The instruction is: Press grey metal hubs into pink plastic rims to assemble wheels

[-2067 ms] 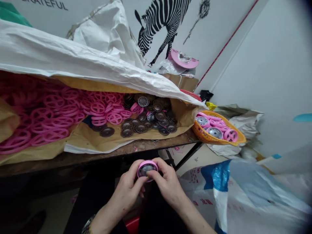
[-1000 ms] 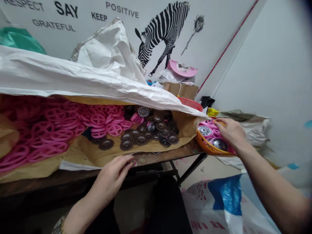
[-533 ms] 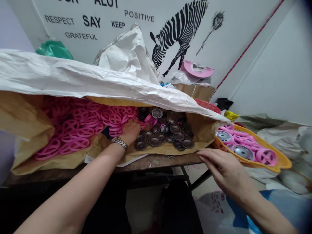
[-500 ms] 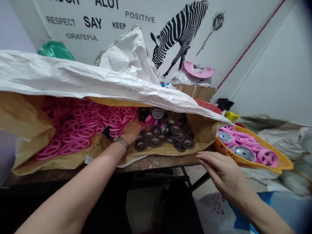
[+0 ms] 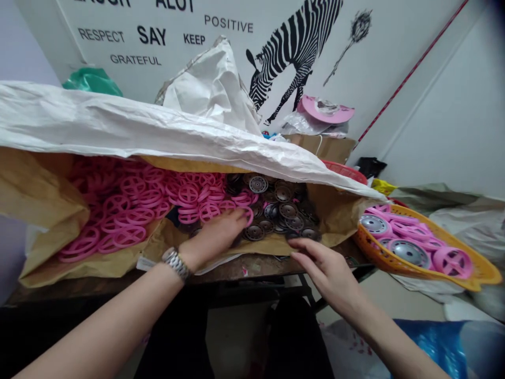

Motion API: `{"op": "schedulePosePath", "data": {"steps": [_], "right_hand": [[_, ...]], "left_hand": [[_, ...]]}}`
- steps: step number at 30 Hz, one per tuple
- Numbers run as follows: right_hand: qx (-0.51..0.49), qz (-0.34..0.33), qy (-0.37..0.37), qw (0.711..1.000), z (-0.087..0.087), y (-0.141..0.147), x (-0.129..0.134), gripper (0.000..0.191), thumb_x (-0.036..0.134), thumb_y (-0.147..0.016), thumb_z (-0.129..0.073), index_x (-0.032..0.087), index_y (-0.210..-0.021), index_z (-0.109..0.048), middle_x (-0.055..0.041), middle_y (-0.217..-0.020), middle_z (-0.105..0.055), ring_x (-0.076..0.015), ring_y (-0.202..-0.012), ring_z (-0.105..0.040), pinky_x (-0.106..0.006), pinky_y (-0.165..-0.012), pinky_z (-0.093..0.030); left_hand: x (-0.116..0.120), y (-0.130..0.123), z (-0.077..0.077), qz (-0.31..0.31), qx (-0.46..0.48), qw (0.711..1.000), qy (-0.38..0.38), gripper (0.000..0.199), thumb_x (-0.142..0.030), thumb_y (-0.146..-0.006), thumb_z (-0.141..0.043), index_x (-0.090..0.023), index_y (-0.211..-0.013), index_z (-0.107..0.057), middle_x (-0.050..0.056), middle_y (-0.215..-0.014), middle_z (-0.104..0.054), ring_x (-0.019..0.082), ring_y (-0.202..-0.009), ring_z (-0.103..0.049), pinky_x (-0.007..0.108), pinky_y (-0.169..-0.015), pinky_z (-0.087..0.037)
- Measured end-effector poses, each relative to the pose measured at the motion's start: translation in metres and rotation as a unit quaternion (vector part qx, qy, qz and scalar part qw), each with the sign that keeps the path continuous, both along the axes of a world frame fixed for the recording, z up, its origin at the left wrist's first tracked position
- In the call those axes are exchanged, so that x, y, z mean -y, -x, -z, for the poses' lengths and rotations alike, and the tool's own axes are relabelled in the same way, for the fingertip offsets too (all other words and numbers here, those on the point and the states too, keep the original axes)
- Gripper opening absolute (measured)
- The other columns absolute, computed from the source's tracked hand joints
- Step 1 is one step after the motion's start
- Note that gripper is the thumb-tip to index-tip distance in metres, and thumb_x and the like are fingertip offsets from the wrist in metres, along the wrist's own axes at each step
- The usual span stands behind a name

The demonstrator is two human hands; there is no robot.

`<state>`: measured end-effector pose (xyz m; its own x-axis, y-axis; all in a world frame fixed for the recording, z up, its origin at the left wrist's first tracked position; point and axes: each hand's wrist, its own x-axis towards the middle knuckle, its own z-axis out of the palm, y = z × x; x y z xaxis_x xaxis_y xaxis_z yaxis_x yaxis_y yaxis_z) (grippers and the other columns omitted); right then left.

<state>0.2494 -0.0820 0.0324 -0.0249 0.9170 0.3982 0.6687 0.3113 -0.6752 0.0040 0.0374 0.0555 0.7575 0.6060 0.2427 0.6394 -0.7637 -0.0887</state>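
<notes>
Across the bench point(image 5: 236, 269), in the head view, a white sack point(image 5: 158, 129) with a brown lining lies open toward the person. Pink spoked rings point(image 5: 126, 217) fill its left and middle parts, and dark hubcap-like discs point(image 5: 290, 210) lie heaped to their right. The left hand point(image 5: 215, 236), with a metal watch point(image 5: 176, 263) at its wrist, reaches over the front of the sack where rings and discs meet. Its fingers are bent forward, and one pink ring point(image 5: 249, 216) stands right at their tips; blur and the hand's back make it impossible to tell whether they pinch it. The right hand point(image 5: 327, 267) is at the sack's front edge, just below the discs, its thumb and forefinger slightly apart, with nothing visible between them.

Beyond the right hand, an orange basket point(image 5: 487, 271) holds pink wheels point(image 5: 452, 262), some rimmed around silvery discs point(image 5: 410, 253). Behind the sack are a red basket point(image 5: 345, 171), a cardboard box point(image 5: 325, 146) and a curved pink piece point(image 5: 329, 111) above the box. Zebra art point(image 5: 295, 52) and printed words mark the wall point(image 5: 402, 37), and blue plastic point(image 5: 434, 342) shows at the lower right.
</notes>
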Motion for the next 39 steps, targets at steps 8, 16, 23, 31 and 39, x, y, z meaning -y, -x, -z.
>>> {"op": "schedulePosePath", "data": {"steps": [8, 16, 23, 31, 39], "right_hand": [[-0.230, -0.133, 0.175, 0.948, -0.008, 0.054, -0.049, 0.032, 0.045, -0.082, -0.062, 0.017, -0.098, -0.064, 0.0005, -0.066, -0.065, -0.0132, -0.055, -0.056, -0.024, -0.053, -0.044], [-0.178, -0.173, 0.146, 0.958, -0.012, 0.078, -0.060, 0.024, 0.038, -0.089, -0.056, 0.018, -0.094, -0.067, -0.0009, -0.079, -0.068, -0.0138, -0.067, -0.060, -0.025, -0.064, -0.047], [0.138, 0.036, -0.075, 0.987, -0.022, 0.045, -0.150, 0.026, 0.033, -0.090, -0.057, 0.018, -0.108, -0.067, -0.0121, -0.107, -0.071, -0.0288, -0.098, -0.065, -0.040, -0.086, -0.049], [0.337, 0.111, -0.101, 0.929, -0.021, 0.043, -0.222, 0.058, 0.021, -0.079, -0.072, 0.016, -0.134, -0.055, -0.0217, -0.137, -0.054, -0.0426, -0.127, -0.045, -0.054, -0.102, -0.038], [0.264, 0.069, -0.088, 0.958, -0.016, 0.045, -0.196, 0.007, 0.024, -0.082, -0.067, 0.019, -0.087, -0.067, -0.0127, -0.102, -0.067, -0.0304, -0.095, -0.062, -0.040, -0.082, -0.047]], "left_hand": [[0.070, 0.007, 0.019, 0.073, 0.202, 0.976, 0.018, 0.028, -0.013, -0.095, -0.049, -0.019, -0.122, -0.058, 0.014, -0.138, -0.053, 0.026, -0.130, -0.049, 0.039, -0.106, -0.047], [0.065, 0.011, 0.048, -0.125, 0.539, 0.731, 0.399, 0.032, -0.043, -0.088, -0.060, -0.016, -0.106, -0.060, 0.005, -0.085, -0.066, 0.019, -0.071, -0.066, 0.025, -0.052, -0.054], [0.059, 0.012, 0.061, -0.142, 0.644, 0.614, 0.433, 0.035, -0.046, -0.078, -0.067, -0.015, -0.091, -0.060, 0.000, -0.068, -0.062, 0.012, -0.050, -0.059, 0.018, -0.041, -0.046], [0.065, 0.013, 0.065, -0.126, 0.640, 0.625, 0.428, 0.029, -0.043, -0.082, -0.066, -0.016, -0.090, -0.062, -0.001, -0.064, -0.062, 0.011, -0.051, -0.059, 0.018, -0.044, -0.046], [0.064, 0.016, 0.062, -0.129, 0.652, 0.594, 0.454, 0.033, -0.045, -0.079, -0.067, -0.014, -0.089, -0.061, -0.001, -0.063, -0.062, 0.010, -0.048, -0.058, 0.017, -0.043, -0.046]]}}
